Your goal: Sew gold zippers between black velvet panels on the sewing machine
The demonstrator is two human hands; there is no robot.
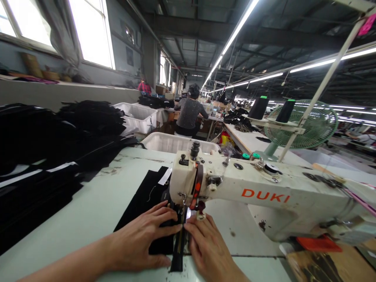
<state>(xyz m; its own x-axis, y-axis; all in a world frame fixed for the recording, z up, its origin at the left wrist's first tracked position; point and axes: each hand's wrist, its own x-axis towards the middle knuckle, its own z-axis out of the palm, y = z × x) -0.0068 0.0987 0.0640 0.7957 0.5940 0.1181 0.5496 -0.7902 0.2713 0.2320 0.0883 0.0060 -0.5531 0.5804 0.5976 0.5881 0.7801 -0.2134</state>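
Black fabric [141, 196] lies on the pale green table under the head of a white sewing machine [235, 184] marked DUKI. A narrow black zipper [177, 258] with a brass-coloured line down its middle runs toward me from the needle area. My left hand [147, 233] lies flat on the fabric, fingers spread, its index fingertip at the zipper's left side. My right hand [207, 244] is at the zipper's right edge, its fingers bent close together with the fingertips against the strip; its thumb is partly hidden. A white label [165, 176] shows on the fabric beside the machine head.
Tall stacks of black fabric pieces [35, 156] cover the left side. Behind the machine stand a white plastic bin [176, 141], a green fan [311, 123] and black thread cones [259, 107]. Another person [189, 113] sits farther ahead. An orange tray [319, 243] is at the lower right.
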